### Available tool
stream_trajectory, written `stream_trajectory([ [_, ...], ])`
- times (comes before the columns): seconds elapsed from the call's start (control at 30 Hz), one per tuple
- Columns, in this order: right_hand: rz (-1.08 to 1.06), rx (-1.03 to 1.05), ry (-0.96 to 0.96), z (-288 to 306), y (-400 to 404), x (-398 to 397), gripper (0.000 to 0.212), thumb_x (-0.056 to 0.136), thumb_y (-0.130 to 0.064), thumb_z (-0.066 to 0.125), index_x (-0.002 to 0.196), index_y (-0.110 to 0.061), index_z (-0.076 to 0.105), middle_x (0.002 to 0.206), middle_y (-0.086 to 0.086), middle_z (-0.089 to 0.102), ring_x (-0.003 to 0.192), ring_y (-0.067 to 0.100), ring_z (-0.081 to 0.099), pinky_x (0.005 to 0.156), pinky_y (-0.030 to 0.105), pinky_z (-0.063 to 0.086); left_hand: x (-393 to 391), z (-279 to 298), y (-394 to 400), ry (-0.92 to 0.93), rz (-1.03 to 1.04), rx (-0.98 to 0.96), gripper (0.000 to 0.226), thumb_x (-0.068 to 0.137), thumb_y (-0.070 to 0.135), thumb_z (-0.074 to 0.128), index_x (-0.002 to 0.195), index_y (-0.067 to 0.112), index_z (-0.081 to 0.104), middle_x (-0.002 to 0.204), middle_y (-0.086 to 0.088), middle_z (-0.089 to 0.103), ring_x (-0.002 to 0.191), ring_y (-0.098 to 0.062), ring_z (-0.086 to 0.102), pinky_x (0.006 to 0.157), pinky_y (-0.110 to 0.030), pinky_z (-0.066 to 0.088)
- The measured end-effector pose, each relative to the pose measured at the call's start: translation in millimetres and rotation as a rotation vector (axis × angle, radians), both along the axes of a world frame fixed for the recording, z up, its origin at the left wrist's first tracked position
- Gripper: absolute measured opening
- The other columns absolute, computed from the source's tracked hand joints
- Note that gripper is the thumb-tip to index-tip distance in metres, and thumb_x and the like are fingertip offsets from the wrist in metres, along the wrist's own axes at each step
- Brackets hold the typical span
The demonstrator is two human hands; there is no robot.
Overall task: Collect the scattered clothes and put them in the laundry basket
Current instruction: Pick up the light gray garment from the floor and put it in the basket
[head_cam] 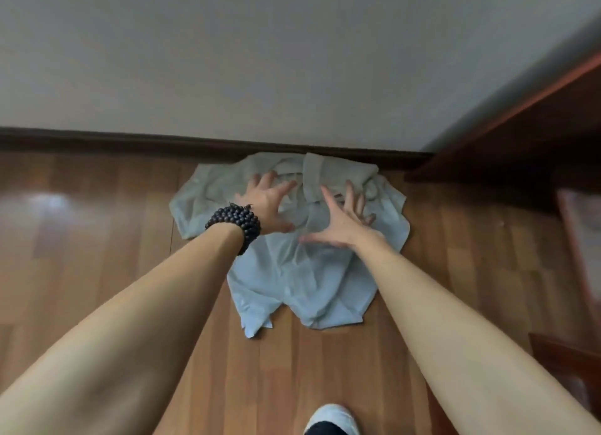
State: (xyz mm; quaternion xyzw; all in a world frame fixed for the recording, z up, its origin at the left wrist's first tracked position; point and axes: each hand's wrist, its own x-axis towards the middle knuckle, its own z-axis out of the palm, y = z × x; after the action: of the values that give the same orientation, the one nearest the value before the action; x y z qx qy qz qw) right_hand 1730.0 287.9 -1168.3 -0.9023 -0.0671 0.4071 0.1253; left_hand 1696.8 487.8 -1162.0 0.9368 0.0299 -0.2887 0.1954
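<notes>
A pale grey-blue shirt point(302, 281) lies crumpled on the wooden floor, its collar end against the dark skirting board. Both my arms reach out over it. My left hand point(268, 203), with a dark bead bracelet on the wrist, hovers over the shirt's upper part with fingers spread. My right hand point(341, 220) is beside it, fingers also spread wide above the cloth. Neither hand holds anything. No laundry basket is in view.
A grey wall point(260, 60) rises behind the skirting board point(130, 141). Dark wooden furniture point(520, 135) stands at the right, close to the shirt. My foot in a white slipper point(331, 418) shows at the bottom edge. Wooden floor point(97, 213) stretches to the left.
</notes>
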Motion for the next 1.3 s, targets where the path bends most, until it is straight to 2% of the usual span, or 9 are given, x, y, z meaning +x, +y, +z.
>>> stream_trajectory([
  [0.13, 0.011, 0.018, -0.019, -57, -10, 12, 0.143, 0.059, -0.076, 0.085, 0.160, -0.051, -0.014, 0.168, 0.004, -0.039, 0.153, 0.038, -0.039, 0.122, 0.075, -0.003, 1, -55, -3, 0.128, -0.121, 0.179, 0.124, 0.061, 0.064, 0.081, 0.150, 0.053, -0.005, 0.165, -0.004, -0.019, 0.151, -0.044, -0.016, 0.107, -0.081, 0.017],
  [0.27, 0.006, 0.007, -0.183, -84, -14, 1, 0.103, 0.076, -0.057, 0.082, 0.159, -0.045, 0.023, 0.172, 0.006, -0.009, 0.159, 0.039, -0.015, 0.122, 0.073, 0.006, -8, -81, -6, 0.064, -0.207, 0.334, 0.103, 0.068, 0.062, 0.076, 0.149, 0.050, 0.015, 0.165, -0.010, -0.004, 0.150, -0.045, -0.001, 0.106, -0.073, 0.026],
  [0.33, 0.028, 0.051, -0.333, -87, -14, -11, 0.060, 0.087, -0.028, 0.074, 0.144, -0.031, 0.053, 0.161, 0.009, 0.027, 0.154, 0.038, 0.014, 0.119, 0.066, 0.025, -7, -83, -8, -0.081, -0.210, 0.222, 0.066, 0.080, 0.044, 0.073, 0.140, 0.037, 0.045, 0.154, -0.013, 0.030, 0.139, -0.041, 0.031, 0.103, -0.058, 0.042],
  [0.43, -0.142, 0.280, -0.352, -83, -17, -25, 0.041, 0.087, 0.005, 0.059, 0.124, -0.007, 0.068, 0.128, 0.017, 0.064, 0.130, 0.039, 0.052, 0.104, 0.040, 0.044, -3, -75, -10, -0.147, 0.007, -0.144, 0.029, 0.084, 0.009, 0.067, 0.112, 0.016, 0.069, 0.113, -0.015, 0.068, 0.108, -0.035, 0.063, 0.080, -0.034, 0.048],
  [0.6, -0.740, 0.555, -0.143, -6, -9, -26, 0.033, 0.096, 0.002, 0.053, 0.115, -0.021, 0.066, 0.105, -0.001, 0.073, 0.104, 0.021, 0.069, 0.088, 0.030, 0.053, -11, -13, -12, -0.146, 0.585, -0.488, 0.007, 0.080, 0.015, 0.069, 0.075, 0.014, 0.065, 0.079, -0.007, 0.072, 0.077, -0.021, 0.064, 0.068, -0.036, 0.052],
  [0.73, -0.962, 0.775, -0.084, 109, 5, -35, 0.022, 0.098, -0.003, 0.058, 0.105, -0.021, 0.067, 0.104, 0.005, 0.075, 0.102, 0.025, 0.072, 0.089, 0.038, 0.059, -17, 90, -15, -0.091, 0.797, -0.709, 0.016, 0.078, 0.028, 0.068, 0.069, 0.015, 0.064, 0.080, -0.011, 0.074, 0.076, -0.025, 0.069, 0.076, -0.054, 0.060],
  [0.93, -1.080, 0.952, -0.181, 318, 21, -62, 0.031, 0.096, -0.005, 0.061, 0.108, -0.032, 0.071, 0.100, -0.008, 0.077, 0.089, 0.001, 0.072, 0.082, 0.025, 0.057, -28, 315, -33, -0.152, 0.772, -0.938, 0.007, 0.076, 0.013, 0.072, 0.083, 0.015, 0.071, 0.090, -0.008, 0.075, 0.083, -0.017, 0.069, 0.076, -0.039, 0.061],
  [1.17, -1.213, 1.096, -0.255, 573, 18, -117, 0.031, 0.095, -0.050, 0.055, 0.110, -0.032, 0.076, 0.123, 0.005, 0.076, 0.119, 0.019, 0.069, 0.108, 0.043, 0.052, -69, 582, -65, 0.101, 0.688, -1.338, 0.041, 0.103, 0.034, 0.043, 0.124, 0.004, 0.062, 0.109, -0.013, 0.074, 0.095, -0.021, 0.072, 0.075, -0.027, 0.057],
  [1.3, -1.292, 1.122, -0.345, 691, 1, -159, 0.037, 0.111, -0.045, 0.037, 0.125, -0.028, 0.067, 0.118, -0.011, 0.075, 0.104, -0.010, 0.071, 0.088, 0.014, 0.053, -95, 700, -85, 0.006, 0.533, -1.215, 0.032, 0.102, 0.031, 0.045, 0.107, 0.014, 0.072, 0.101, -0.009, 0.077, 0.094, -0.026, 0.072, 0.078, -0.038, 0.060],
])
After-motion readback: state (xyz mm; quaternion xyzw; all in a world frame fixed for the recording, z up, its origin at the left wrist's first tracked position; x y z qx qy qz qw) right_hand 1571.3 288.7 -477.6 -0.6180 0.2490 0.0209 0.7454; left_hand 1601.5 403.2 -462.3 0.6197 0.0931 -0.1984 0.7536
